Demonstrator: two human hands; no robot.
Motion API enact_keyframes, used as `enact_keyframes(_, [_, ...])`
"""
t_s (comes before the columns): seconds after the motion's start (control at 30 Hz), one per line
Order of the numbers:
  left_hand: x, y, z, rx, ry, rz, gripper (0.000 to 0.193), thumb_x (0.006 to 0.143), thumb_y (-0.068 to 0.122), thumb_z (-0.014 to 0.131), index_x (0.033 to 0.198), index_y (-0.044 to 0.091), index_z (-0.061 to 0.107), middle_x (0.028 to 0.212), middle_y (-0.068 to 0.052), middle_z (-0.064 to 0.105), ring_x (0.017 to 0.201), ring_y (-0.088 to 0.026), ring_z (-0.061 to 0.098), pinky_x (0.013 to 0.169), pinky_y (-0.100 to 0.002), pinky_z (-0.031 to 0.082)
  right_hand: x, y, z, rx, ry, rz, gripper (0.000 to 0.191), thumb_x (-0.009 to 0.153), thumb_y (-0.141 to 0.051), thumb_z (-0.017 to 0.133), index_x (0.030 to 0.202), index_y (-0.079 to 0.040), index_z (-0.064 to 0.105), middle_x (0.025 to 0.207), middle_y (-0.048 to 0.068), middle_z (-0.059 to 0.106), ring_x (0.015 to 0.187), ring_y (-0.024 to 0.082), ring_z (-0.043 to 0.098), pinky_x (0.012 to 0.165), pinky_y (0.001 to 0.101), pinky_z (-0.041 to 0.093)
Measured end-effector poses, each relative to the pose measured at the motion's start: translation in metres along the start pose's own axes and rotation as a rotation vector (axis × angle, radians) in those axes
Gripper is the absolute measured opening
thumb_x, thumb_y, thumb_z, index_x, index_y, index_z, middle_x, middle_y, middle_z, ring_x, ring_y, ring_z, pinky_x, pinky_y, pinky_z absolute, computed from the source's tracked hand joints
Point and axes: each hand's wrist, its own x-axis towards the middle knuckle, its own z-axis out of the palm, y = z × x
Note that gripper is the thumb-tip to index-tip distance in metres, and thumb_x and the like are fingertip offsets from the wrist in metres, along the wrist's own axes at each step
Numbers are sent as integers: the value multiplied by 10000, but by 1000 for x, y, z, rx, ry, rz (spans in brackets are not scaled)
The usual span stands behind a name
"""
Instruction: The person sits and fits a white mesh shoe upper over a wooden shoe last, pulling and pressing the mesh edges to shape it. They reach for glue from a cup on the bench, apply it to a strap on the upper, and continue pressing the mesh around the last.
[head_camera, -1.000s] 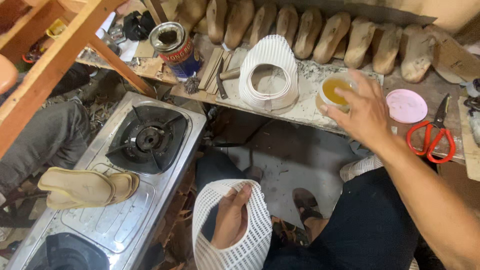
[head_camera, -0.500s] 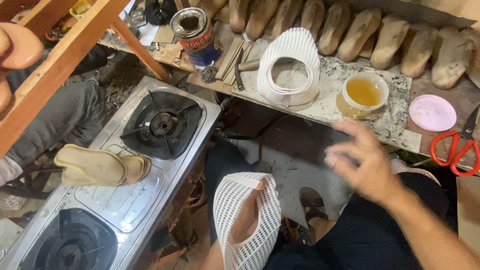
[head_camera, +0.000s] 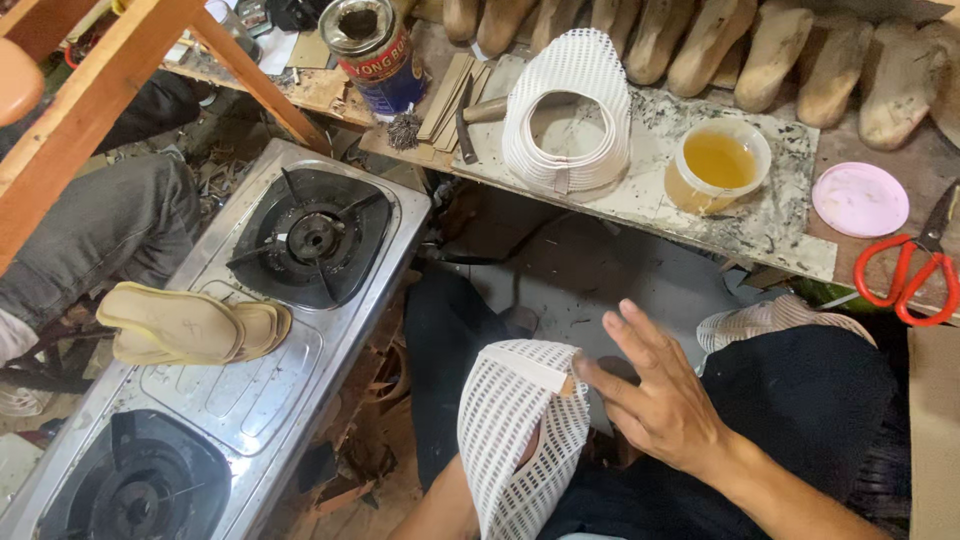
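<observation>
A white mesh shoe upper (head_camera: 510, 420) rests over my lap, and my left hand (head_camera: 530, 448) is pushed inside it and carries it, so only a sliver of skin shows through the opening. My right hand (head_camera: 655, 405) hovers just to the right with fingers spread. Its thumb tip touches the upper's folded white edge band. Nothing is held in it. A second white mesh upper (head_camera: 565, 110) stands on the workbench beyond, next to a plastic cup of yellow glue (head_camera: 718, 165).
A two-burner steel gas stove (head_camera: 250, 330) at left carries tan insoles (head_camera: 185, 325). The stained bench (head_camera: 650, 200) holds a tin can (head_camera: 370, 50), hammer (head_camera: 470, 115), pink lid (head_camera: 860, 198), red scissors (head_camera: 905, 275) and several wooden lasts (head_camera: 700, 40). Another person's grey-trousered leg (head_camera: 100, 230) is far left.
My right hand pulled back from the glue cup on the bench and came down to the mesh upper on my lap. The left hand stayed inside the upper.
</observation>
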Motion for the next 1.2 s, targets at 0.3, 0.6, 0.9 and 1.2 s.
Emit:
enact_keyframes(0.3, [-7, 8, 3, -25, -17, 60, 291, 1054, 241, 572, 1171, -14, 651, 950, -114, 723, 773, -172, 729, 683, -278, 627, 3, -4, -4, 10, 1, -55, 574, 687, -21, 761, 1231, -198, 720, 1513, 136, 418, 1431, 418, 392, 1075, 544, 416])
enact_keyframes(0.6, [-6, 22, 22, -98, 16, 59, 288, 1051, 244, 578, 1158, -17, 636, 956, -100, 714, 794, -154, 723, 721, -275, 628, 7, -29, 6, 629, -58, 463, 524, 799, -15, 769, 1299, 16, 613, 1421, 175, 494, 1040, 219, 697, 852, 318, 595])
enact_keyframes(0.9, [-29, 38, 26, 164, -95, -178, 212, 1038, 108, 554, 1112, -60, 661, 911, -125, 736, 745, -136, 721, 687, -246, 598, 30, 11, -17, 547, -224, 707, 544, 790, -161, 796, 1312, -78, 664, 1272, 66, 600, 829, 129, 699, 741, 286, 608])
enact_keyframes(1.2, [-35, 31, 31, 186, 85, -130, 208, 1036, 155, 587, 991, -24, 684, 787, -104, 732, 607, -135, 683, 564, -244, 553, 79, 170, -64, -570, 102, 267, 561, 838, -407, 845, 1242, -28, 759, 1583, 285, 507, 1422, 519, 444, 1140, 543, 365])
